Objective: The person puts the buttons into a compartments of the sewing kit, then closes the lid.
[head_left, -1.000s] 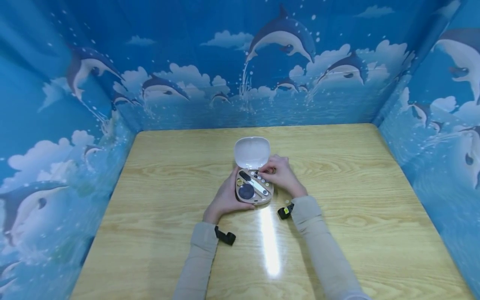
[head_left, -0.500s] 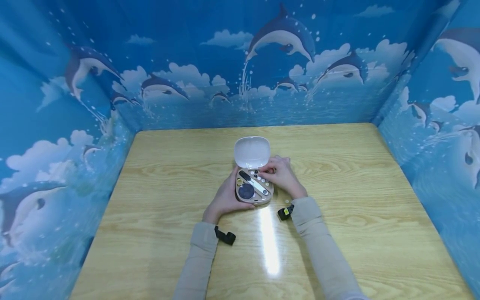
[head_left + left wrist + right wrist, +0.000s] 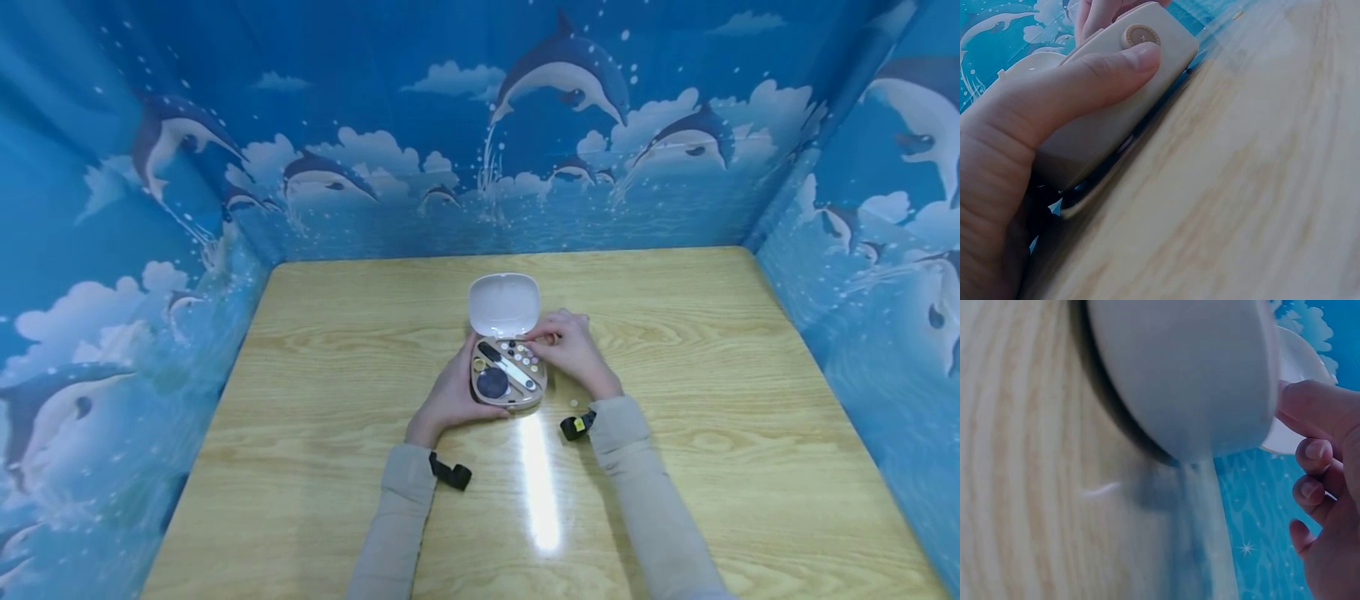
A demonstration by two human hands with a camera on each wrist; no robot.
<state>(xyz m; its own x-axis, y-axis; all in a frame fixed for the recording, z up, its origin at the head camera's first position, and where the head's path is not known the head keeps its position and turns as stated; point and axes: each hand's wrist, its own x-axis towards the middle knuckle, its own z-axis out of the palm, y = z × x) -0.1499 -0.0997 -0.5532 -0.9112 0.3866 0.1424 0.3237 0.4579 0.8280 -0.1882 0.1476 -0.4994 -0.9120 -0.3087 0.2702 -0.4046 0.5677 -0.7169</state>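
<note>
An open sewing kit case (image 3: 529,402) stands on the table, its white lid (image 3: 504,304) tipped up at the back. My left hand (image 3: 452,392) grips the case from the left, its thumb on the front wall beside a round ridged catch (image 3: 1142,36) in the left wrist view. Inside lie a dark round disc (image 3: 492,383), a black-and-white slim tool (image 3: 513,367), a gold ring-like piece (image 3: 479,364) and several small buttons (image 3: 526,362). My right hand (image 3: 572,350) reaches over the case's back right corner, fingertips near the buttons; anything between them is hidden.
A small pale round piece (image 3: 573,403) lies on the wooden table (image 3: 675,350), right of the case. Black wrist cameras hang below both forearms, the right one (image 3: 574,427) close to that piece. Dolphin-print curtains (image 3: 360,150) surround the table's back and sides.
My right hand and forearm have shifted slightly right, uncovering more of the buttons in the case. The left hand, case and lid stay in place.
</note>
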